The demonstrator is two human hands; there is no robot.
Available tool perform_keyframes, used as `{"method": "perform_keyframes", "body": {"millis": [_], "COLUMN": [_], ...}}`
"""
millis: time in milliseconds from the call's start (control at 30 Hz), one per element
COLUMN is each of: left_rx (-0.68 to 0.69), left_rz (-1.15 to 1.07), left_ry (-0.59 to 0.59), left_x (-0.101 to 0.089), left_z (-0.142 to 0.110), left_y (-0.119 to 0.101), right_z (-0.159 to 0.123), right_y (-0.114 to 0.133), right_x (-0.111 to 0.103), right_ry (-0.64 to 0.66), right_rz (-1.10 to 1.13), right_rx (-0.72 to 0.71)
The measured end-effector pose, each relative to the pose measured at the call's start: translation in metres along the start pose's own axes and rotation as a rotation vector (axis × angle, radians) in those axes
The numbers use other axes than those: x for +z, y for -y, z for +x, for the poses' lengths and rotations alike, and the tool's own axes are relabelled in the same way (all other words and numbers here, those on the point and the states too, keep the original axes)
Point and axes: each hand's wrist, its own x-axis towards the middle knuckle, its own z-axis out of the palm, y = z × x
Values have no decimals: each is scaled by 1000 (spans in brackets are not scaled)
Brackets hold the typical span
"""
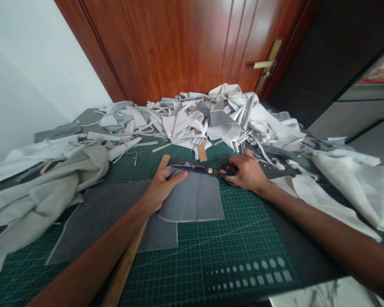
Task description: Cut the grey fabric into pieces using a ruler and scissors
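My right hand (246, 171) is shut on the black handles of a pair of tailor's shears (195, 169), whose long blades reach left across the top edge of a grey fabric piece (192, 200). My left hand (163, 188) presses flat on that piece, close to the blades. Beneath it lies a larger grey fabric sheet (99, 217) on a green cutting mat (230, 251). A wooden ruler (124, 264) runs under the fabric and my left forearm.
Heaped white fabric offcuts (195, 123) rise against a wooden door (166, 42) with a brass handle (265, 64). Crumpled beige cloth (45, 192) lies on the left, white cloth (348, 192) on the right. A small metal tool (134, 158) rests on the mat's far side.
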Motion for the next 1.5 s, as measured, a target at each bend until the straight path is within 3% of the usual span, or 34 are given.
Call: {"method": "perform_keyframes", "body": {"millis": [300,800,967,1500], "left_rx": [-45,-181,-181,-64], "left_rz": [-31,-134,-147,-41], "left_ry": [57,-181,-137,-217], "left_x": [-3,0,1,0], "left_z": [-1,3,1,2], "left_y": [-5,-7,-9,-2], "right_z": [2,3,2,3], "right_y": [-8,-6,-5,-4], "right_x": [1,-5,-4,-5], "right_ry": [-2,-22,-52,-21], "right_rz": [145,-33,-65,-65], "right_rx": [125,-15,-21,-17]}}
